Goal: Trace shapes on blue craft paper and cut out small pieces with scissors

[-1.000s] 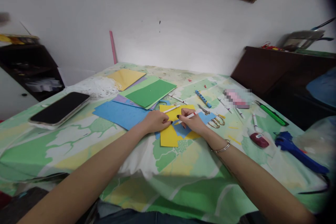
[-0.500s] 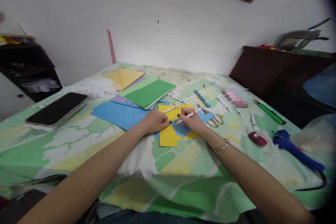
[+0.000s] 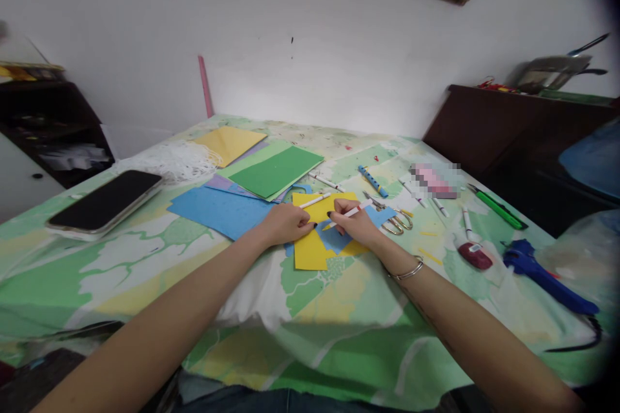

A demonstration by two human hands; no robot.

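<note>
My right hand (image 3: 352, 221) grips a white marker (image 3: 358, 209) with a red band, its tip low over a cut blue paper piece (image 3: 334, 239). That piece lies on a yellow paper sheet (image 3: 310, 257). With curled fingers, my left hand (image 3: 285, 224) presses on the yellow sheet's left side, its thumb tip at the blue piece's edge; the undersides of the fingers are hidden. Another white marker (image 3: 317, 200) lies just beyond my left hand. Scissors (image 3: 396, 222) with gold handles rest to the right, partly under the blue paper.
Blue sheets (image 3: 217, 210) and green sheets (image 3: 276, 171) lie left, near a phone (image 3: 106, 203) and white strings (image 3: 169, 161). Rightward are a blue flute-like strip (image 3: 372, 181), a green cutter (image 3: 496, 206), a dark red object (image 3: 475, 255) and a blue glue gun (image 3: 547, 277).
</note>
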